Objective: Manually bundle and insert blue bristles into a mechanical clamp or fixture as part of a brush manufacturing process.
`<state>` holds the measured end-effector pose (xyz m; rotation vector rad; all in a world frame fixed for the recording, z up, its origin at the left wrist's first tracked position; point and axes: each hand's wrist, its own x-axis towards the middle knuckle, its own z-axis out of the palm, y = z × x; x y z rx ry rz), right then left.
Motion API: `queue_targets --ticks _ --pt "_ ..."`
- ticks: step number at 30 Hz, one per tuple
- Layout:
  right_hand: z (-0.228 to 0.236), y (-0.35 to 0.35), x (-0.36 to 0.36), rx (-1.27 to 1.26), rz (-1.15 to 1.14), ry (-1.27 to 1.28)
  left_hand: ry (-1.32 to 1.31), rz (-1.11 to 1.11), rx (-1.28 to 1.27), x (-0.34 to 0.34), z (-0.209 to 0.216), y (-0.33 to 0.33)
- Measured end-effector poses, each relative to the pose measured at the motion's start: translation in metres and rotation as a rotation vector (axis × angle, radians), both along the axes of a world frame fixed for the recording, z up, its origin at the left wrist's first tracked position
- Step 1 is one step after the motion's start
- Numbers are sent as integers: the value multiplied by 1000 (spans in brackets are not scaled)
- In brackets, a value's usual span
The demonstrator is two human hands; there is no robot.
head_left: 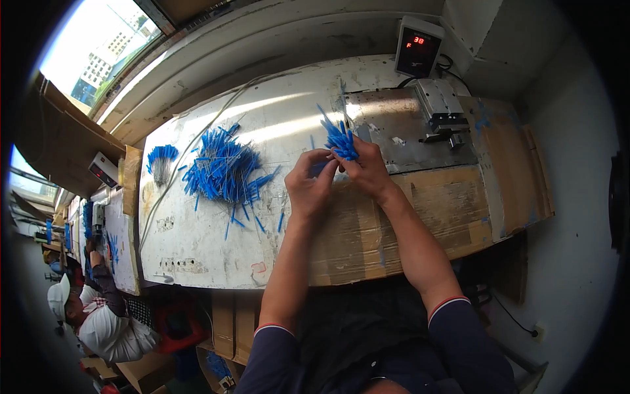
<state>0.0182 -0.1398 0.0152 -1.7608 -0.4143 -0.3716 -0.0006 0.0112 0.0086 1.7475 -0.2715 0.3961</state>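
Observation:
My right hand (369, 172) is closed round a bundle of thin blue-sleeved wires (340, 140), their blue ends fanning up and away from me. Close beside it, my left hand (310, 182) has thumb and fingertips bent together near the bundle's lower end; whatever they pinch is too small to make out. Left of my hands, a large loose heap of blue-sleeved wires (223, 164) covers part of the white worktable (197, 253), with several strays around its near side. A smaller, neater bunch of the wires (161, 164) lies farther left.
A metal plate (410, 134) bears a small clamp-like machine (440, 108) at right. Behind stands a box with a red digital display (420, 46). Cardboard (433, 203) covers the near right edge. A cable (154, 210) crosses the table. A co-worker (111, 322) sits at left.

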Motion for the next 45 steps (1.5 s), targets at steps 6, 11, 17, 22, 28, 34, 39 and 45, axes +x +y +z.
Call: queue_targets --ticks 6,11,17,22,28,34,39,45 --pt "14 8 -14 338 144 355 -45 61 -62 -10 17 2" --pt "0 13 -8 419 276 357 -75 57 -133 -6 15 12" --pt "8 13 -11 332 353 407 -84 56 -67 -3 10 22" --pt "5 11 -14 167 385 274 -181 9 56 -1 54 24" --pt "6 13 -14 210 454 474 -27 -239 328 -7 80 14" --pt "-2 10 -9 236 430 375 -228 -221 518 -4 102 -3" --pt "-2 7 -7 292 446 376 -261 -230 912 4 119 -9" --pt "1 4 -9 415 371 315 -115 -390 937 3 121 -12"
